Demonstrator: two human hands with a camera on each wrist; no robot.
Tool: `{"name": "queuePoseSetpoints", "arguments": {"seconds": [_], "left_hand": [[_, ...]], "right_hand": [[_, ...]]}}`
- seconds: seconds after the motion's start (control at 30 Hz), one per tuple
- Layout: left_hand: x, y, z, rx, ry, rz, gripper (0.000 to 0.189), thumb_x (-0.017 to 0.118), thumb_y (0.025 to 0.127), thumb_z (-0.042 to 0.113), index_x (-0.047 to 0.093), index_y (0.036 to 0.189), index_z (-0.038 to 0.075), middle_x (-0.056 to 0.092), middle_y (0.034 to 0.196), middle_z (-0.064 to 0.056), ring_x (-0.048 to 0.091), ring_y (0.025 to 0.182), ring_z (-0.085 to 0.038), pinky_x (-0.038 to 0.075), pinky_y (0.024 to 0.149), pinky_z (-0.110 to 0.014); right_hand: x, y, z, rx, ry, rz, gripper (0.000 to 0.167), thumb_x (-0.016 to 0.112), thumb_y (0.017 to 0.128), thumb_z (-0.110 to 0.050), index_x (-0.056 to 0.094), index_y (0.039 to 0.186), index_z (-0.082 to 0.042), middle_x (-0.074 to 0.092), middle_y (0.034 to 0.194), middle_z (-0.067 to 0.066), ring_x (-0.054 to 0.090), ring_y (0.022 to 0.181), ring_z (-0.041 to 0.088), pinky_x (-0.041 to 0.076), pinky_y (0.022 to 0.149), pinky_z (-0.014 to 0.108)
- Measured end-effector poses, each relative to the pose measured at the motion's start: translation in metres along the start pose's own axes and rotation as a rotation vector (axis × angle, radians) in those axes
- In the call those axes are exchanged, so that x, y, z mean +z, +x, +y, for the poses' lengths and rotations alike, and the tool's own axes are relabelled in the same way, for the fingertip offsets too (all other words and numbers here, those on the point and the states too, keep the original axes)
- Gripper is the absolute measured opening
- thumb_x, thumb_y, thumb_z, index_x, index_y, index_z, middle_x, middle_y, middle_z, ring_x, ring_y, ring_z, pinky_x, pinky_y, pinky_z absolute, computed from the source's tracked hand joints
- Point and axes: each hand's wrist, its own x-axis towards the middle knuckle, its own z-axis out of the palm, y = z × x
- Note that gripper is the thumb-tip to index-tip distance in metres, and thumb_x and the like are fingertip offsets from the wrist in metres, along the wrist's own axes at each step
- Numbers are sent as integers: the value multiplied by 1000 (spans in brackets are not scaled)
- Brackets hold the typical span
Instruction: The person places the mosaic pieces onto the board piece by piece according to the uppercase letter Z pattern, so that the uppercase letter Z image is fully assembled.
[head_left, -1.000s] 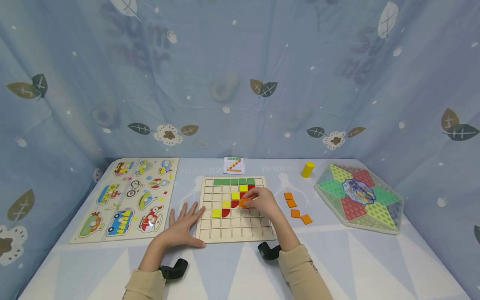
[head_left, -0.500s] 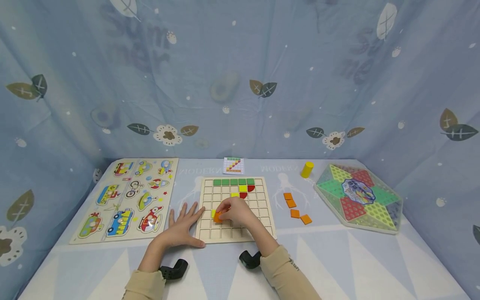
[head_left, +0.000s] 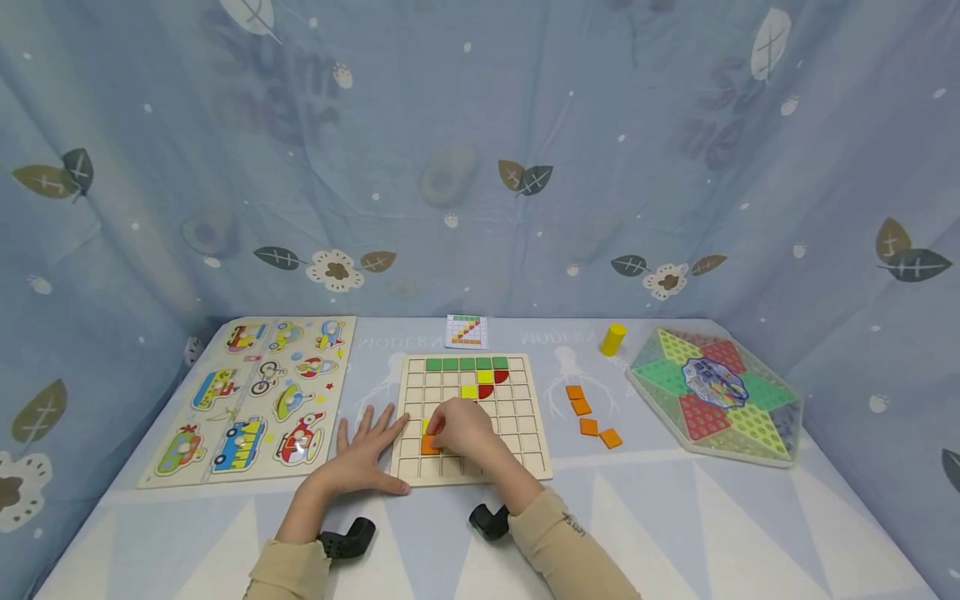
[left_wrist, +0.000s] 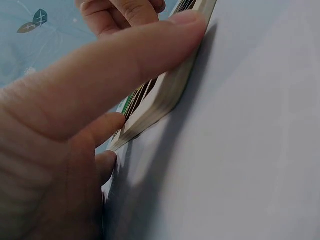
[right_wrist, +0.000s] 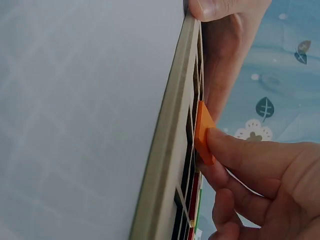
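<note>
A wooden grid board [head_left: 510, 467] lies on the table, with green square tiles [head_left: 467, 364] along its top row. Yellow tiles [head_left: 469, 392] and red quarter-round tiles [head_left: 485, 390] run diagonally below, partly covered by my right hand [head_left: 467, 429]. That hand pinches an orange square tile [right_wrist: 204, 133] between thumb and fingers, over a cell near the board's lower left. In the right wrist view the tile is tilted against the grid. My left hand [head_left: 363, 454] lies spread along the board's left edge, thumb [left_wrist: 187, 22] at its near corner, fingertips at its side.
Several loose orange tiles [head_left: 589, 427] lie right of the board. A small pattern card [head_left: 467, 332] and a yellow cylinder [head_left: 612, 339] stand farther back. A vehicle puzzle board [head_left: 247, 400] is at left, a hexagonal star-patterned game board [head_left: 720, 396] at right.
My right hand has carried the orange tile left and toward me, from the middle of the diagonal to a cell near the lower left. My left hand stays put.
</note>
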Motion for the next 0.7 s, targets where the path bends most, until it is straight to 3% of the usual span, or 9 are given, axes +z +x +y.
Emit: {"name": "queuePoseSetpoints", "arguments": {"seconds": [0.23,0.5,0.7], "left_hand": [[1,0,0,-7,-5,4,108,81,60,48,28,145,7,8,153,-21,-10,137,-46,-20,99,-63],[1,0,0,-12,-1,0,108,81,60,49,27,145,7,8,153,-21,-10,137,-46,-20,99,-63],[1,1,0,-20,-12,2,108,81,60,47,28,145,7,8,153,-21,-10,137,-45,-21,99,-62]], "right_hand": [[1,-2,1,-12,-10,13,17,79,71,-11,64,66,-17,54,62,-8,48,60,10,36,52,22],[-14,-4,14,-12,246,20,10,74,77,-12,65,76,-14,57,71,-5,52,67,12,43,61,24],[-37,-6,30,37,304,71,7,73,78,-13,67,82,-10,60,75,-2,53,70,15,44,59,27]]}}
